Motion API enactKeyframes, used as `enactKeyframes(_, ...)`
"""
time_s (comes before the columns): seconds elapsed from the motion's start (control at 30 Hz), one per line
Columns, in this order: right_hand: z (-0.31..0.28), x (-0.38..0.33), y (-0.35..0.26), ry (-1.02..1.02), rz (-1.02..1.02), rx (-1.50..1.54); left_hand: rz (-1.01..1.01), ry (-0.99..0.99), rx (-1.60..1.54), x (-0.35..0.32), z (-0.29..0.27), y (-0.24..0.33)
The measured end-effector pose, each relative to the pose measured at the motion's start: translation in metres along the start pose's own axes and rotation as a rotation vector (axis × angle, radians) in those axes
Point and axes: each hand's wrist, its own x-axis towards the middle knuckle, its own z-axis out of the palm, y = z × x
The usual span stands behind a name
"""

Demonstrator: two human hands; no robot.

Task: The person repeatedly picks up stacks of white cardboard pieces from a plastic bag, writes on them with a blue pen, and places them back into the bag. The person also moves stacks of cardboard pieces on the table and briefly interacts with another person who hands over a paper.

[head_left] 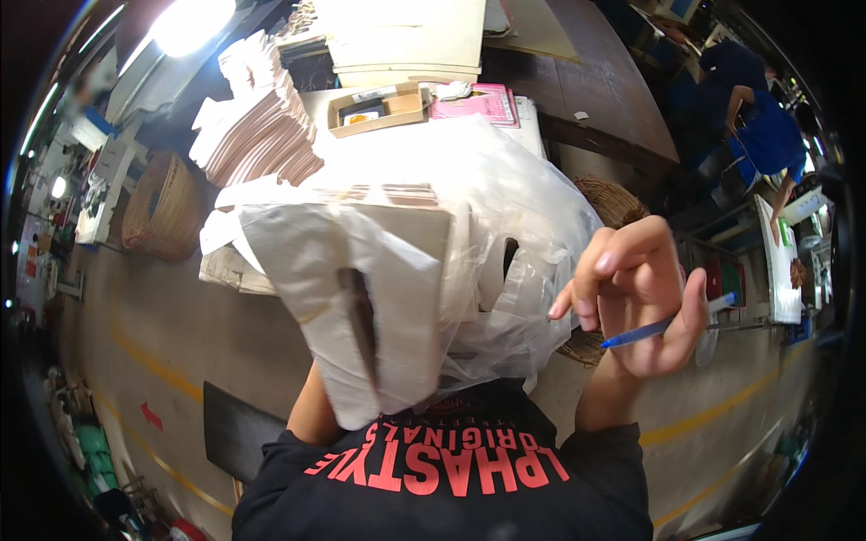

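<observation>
One blue pen [665, 325] sits in the right hand [639, 302], pinned between the thumb and the curled fingers at about four o'clock in the view, its tip pointing toward seven o'clock. The hand hovers just beside the clear plastic bag [505, 225] that wraps a stack of flat cardboard pieces [379, 298] filling the centre. The left hand is buried under that stack, only the forearm [311, 410] showing at around seven o'clock, so I cannot tell whether it is open or closed; it seems to be propping the bundle from below. Behind, at twelve o'clock, a small open cardboard box [379, 108] rests on the white table [532, 126], with a pink booklet [474, 104] beside it. A fanned pile of pale card blanks [257, 131] lies at eleven o'clock, and a wicker basket [167, 203] stands at ten o'clock on the floor.
</observation>
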Motion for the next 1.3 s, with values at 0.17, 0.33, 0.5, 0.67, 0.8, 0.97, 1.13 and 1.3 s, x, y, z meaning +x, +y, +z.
enactKeyframes(0.17,-0.028,0.000,0.006,-0.296,0.000,-0.259,-0.029,0.027,-0.057,-0.011,-0.007,0.005)
enactKeyframes(0.33,-0.025,-0.012,0.039,-0.600,-0.223,-1.194,-0.037,0.029,-0.091,-0.015,-0.010,0.006)
enactKeyframes(0.5,-0.046,-0.031,0.010,-0.557,0.134,-1.443,-0.040,0.021,-0.129,-0.011,-0.017,0.005)
enactKeyframes(0.67,-0.044,-0.033,-0.009,-0.538,0.013,-1.403,-0.030,0.003,-0.186,0.012,-0.017,0.012)
enactKeyframes(0.8,-0.046,-0.024,-0.020,-0.478,-0.232,-1.235,0.098,-0.323,-0.149,0.027,0.009,0.026)
enactKeyframes(0.97,-0.060,-0.026,-0.007,-0.058,-0.251,-1.336,-0.036,-0.144,0.274,0.010,0.088,0.042)
enactKeyframes(1.13,-0.078,-0.026,0.036,0.143,-0.040,-1.131,-0.146,-0.217,0.673,0.013,0.160,0.063)
enactKeyframes(1.3,-0.087,-0.014,0.036,0.412,-0.083,-0.721,-0.279,-0.295,0.743,0.016,0.174,0.057)
